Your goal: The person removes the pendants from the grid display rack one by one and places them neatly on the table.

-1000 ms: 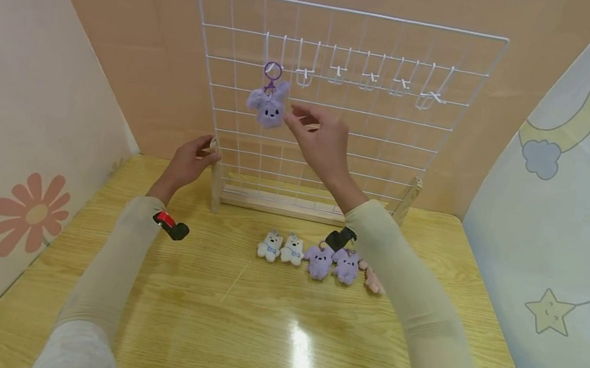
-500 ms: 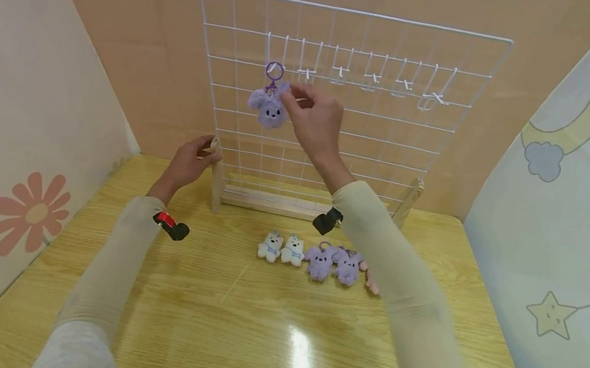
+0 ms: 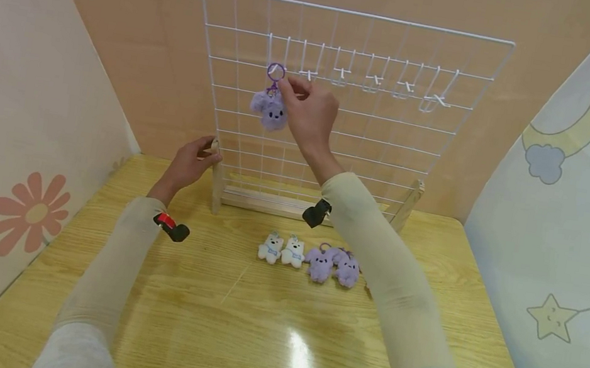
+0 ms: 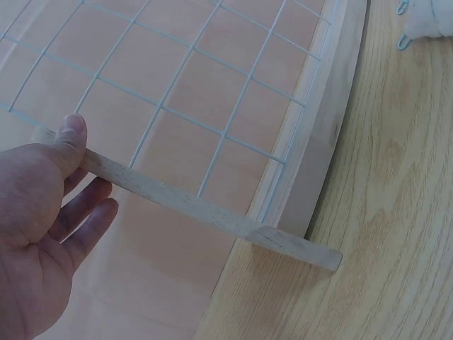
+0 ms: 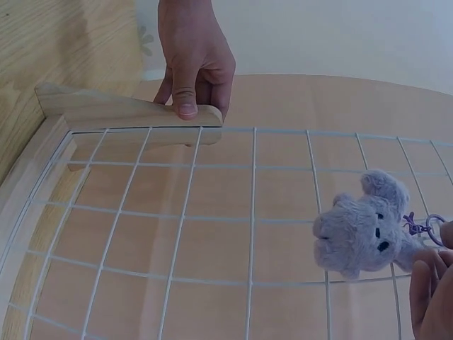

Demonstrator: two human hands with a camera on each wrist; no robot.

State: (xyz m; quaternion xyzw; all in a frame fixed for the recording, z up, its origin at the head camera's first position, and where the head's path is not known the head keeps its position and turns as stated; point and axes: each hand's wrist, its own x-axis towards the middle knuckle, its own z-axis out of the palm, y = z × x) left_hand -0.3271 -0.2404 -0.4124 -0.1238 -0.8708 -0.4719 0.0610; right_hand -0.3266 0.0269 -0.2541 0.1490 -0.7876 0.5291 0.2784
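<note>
A purple plush dog keychain (image 3: 273, 114) hangs in front of the white wire grid, its purple ring (image 3: 275, 72) at the leftmost hook. My right hand (image 3: 311, 113) has thumb and fingertips at the lower right of that ring, pinching it; in the right wrist view they are partly cut off by the frame edge beside the plush (image 5: 361, 230). With thumb on one side and fingers on the other, my left hand (image 3: 188, 165) grips the top of the rack's left wooden post (image 4: 191, 205).
Several white hooks (image 3: 373, 81) line the grid (image 3: 396, 123) to the right of the keychain. On the table lie two white bear keychains (image 3: 293, 252) and two purple plush keychains (image 3: 320, 265); a pink one is mostly hidden behind my right sleeve (image 3: 396, 275).
My right hand has moved left and up, from beside the hanging plush to its ring. The plush has shifted slightly right. My left hand keeps its hold on the post.
</note>
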